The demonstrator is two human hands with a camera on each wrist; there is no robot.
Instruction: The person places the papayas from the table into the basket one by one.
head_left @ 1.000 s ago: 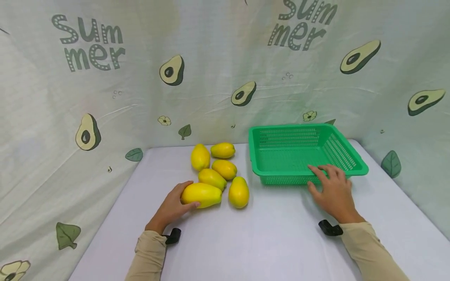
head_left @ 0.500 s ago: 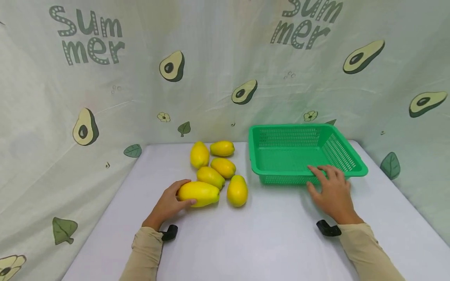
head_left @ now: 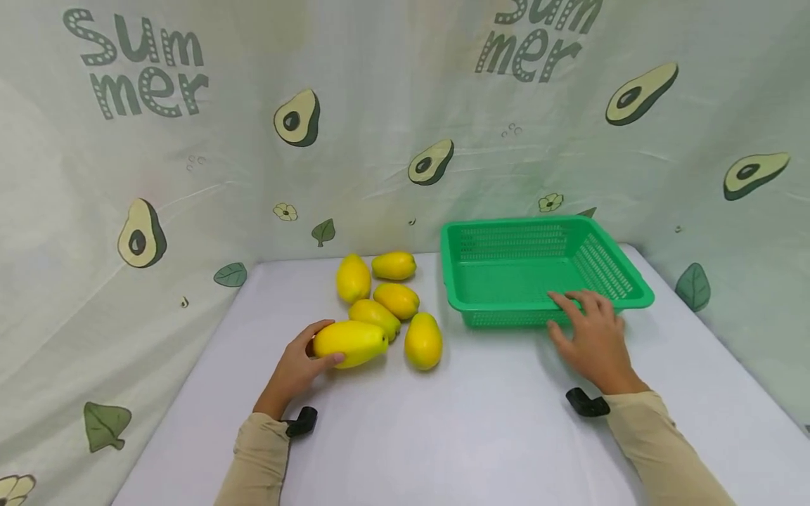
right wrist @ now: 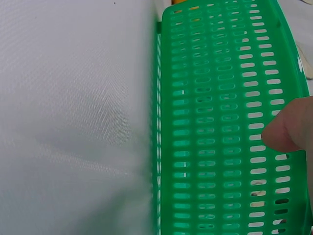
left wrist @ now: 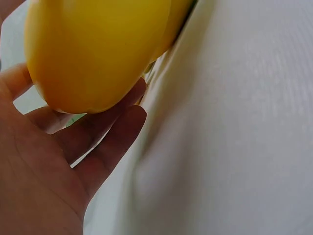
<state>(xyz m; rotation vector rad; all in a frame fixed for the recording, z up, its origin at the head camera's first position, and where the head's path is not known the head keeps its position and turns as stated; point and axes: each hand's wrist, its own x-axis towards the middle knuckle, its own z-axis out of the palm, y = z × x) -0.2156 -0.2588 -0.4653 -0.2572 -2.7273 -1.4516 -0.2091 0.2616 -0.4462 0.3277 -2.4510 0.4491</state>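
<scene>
A pale backdrop [head_left: 361,70] printed with avocados stands behind the white-covered worktop [head_left: 443,436]. Left hand [head_left: 294,369]: clamped on the large yellow fruit [head_left: 350,344], left of the worktop's centre. Five smaller yellow fruits [head_left: 396,301] lie between it and the far edge. Right hand [head_left: 595,344]: clamped over the near rim of the green basket [head_left: 500,318], at the far right corner. The left wrist view shows fingers [left wrist: 115,147] around the fruit's rounded end, mostly hidden in the head view. The right wrist view shows the thumb [right wrist: 283,132] against the basket's slotted outer wall.
</scene>
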